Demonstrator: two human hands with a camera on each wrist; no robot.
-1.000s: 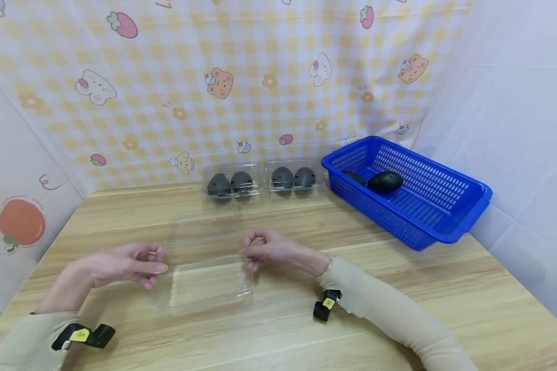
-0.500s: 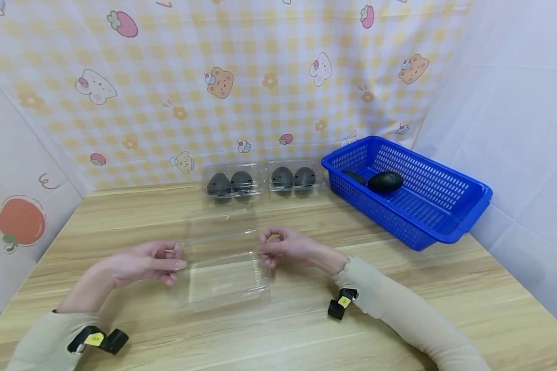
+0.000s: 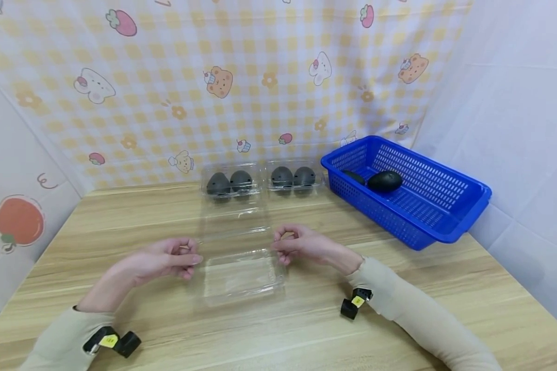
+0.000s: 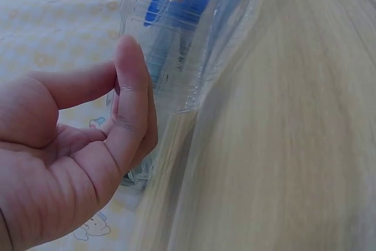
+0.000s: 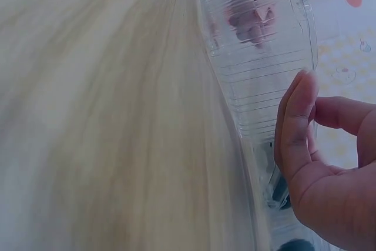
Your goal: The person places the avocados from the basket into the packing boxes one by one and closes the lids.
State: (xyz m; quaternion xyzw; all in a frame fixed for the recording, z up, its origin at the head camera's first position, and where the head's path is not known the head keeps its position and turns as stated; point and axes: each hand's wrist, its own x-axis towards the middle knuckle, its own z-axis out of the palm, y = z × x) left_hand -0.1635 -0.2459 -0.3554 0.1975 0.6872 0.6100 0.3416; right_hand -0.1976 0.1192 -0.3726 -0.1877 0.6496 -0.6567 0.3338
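Note:
An open clear plastic clamshell box (image 3: pixel 243 273) lies over the wooden table in the head view, its lid folded back toward the wall. My left hand (image 3: pixel 162 259) pinches its left edge between thumb and fingers. On the opposite side, my right hand (image 3: pixel 312 245) pinches the right edge. In the left wrist view the thumb and index finger of the left hand (image 4: pixel 97 127) meet at the ribbed plastic rim. The right wrist view has the right hand (image 5: pixel 323 151) at the box's other rim in the same kind of pinch.
Two closed clear boxes stand along the wall, each with two dark avocados (image 3: pixel 218 184) (image 3: pixel 282 178) inside. At the right, a blue plastic basket (image 3: pixel 445 193) holds dark avocados (image 3: pixel 385 181). A patterned curtain (image 3: pixel 269 51) hangs behind the wooden table (image 3: pixel 278 340).
Both hands have moved right together, carrying the open clamshell box with them and slightly away from the body. The closed boxes and the basket stay where they were.

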